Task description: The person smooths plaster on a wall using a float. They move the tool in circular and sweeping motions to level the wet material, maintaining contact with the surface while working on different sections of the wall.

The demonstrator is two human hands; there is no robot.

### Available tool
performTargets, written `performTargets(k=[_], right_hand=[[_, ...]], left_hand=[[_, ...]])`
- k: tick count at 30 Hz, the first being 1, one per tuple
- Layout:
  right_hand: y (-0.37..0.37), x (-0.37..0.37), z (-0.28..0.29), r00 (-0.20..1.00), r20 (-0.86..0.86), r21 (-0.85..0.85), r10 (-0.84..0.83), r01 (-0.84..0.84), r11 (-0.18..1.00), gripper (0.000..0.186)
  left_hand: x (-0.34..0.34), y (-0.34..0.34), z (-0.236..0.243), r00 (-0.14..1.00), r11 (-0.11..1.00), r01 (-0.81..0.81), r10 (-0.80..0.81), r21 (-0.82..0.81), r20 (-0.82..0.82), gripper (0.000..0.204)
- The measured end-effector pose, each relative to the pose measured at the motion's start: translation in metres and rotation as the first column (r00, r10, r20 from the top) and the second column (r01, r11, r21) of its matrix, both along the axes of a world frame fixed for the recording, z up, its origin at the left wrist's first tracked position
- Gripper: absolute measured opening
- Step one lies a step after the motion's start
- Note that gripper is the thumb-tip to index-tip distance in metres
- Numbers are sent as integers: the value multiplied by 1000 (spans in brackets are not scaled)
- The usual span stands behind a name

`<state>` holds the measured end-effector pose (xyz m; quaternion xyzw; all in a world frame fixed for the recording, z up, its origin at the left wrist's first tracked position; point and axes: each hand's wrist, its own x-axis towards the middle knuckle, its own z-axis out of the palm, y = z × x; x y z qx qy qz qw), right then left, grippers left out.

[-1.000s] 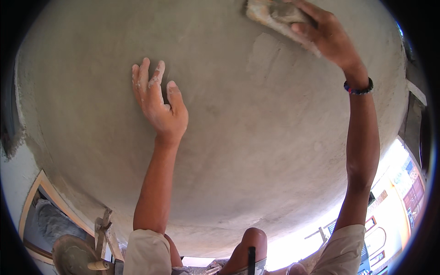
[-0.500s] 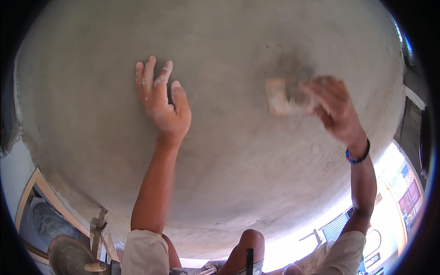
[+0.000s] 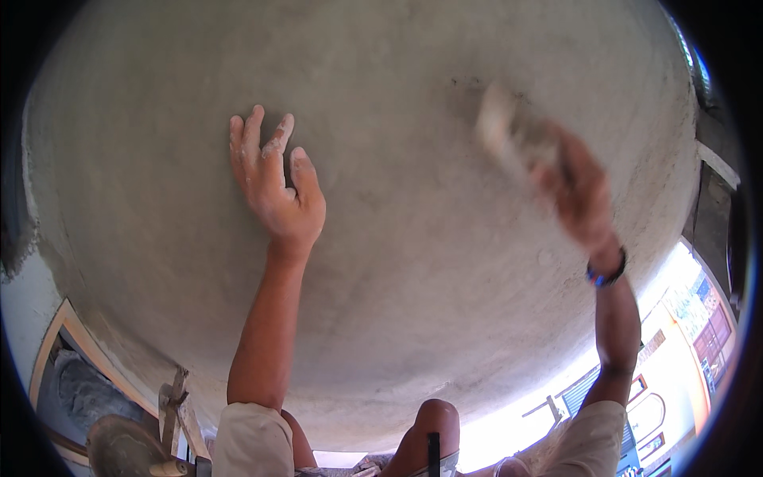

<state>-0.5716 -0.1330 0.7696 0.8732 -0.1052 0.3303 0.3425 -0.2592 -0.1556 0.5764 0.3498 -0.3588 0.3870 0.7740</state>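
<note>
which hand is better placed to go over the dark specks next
Probably the right hand: it holds the blurred block tool beside the dark specks, while the left hand is empty and farther away.

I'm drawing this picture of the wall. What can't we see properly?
Head view, blurred by motion: finger details of the right grip, and its tool.
Head view, hidden: the palm side of the left grip, turned toward the wall.
Head view, cut off by the lower edge: the round brown object's bottom.
</note>
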Motion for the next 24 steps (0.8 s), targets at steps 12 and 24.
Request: performTargets(k=[12,24], right_hand=[[-10,46,-3,926,-357,-323,-123,2,946,53],[-9,5,92,971,-105,-327,-213,169,930,51]], left_hand=[[7,5,-4,999,1000,17,-17,-7,29,29],[1,4,0,1000,1000,-20,20,21,-2,31]])
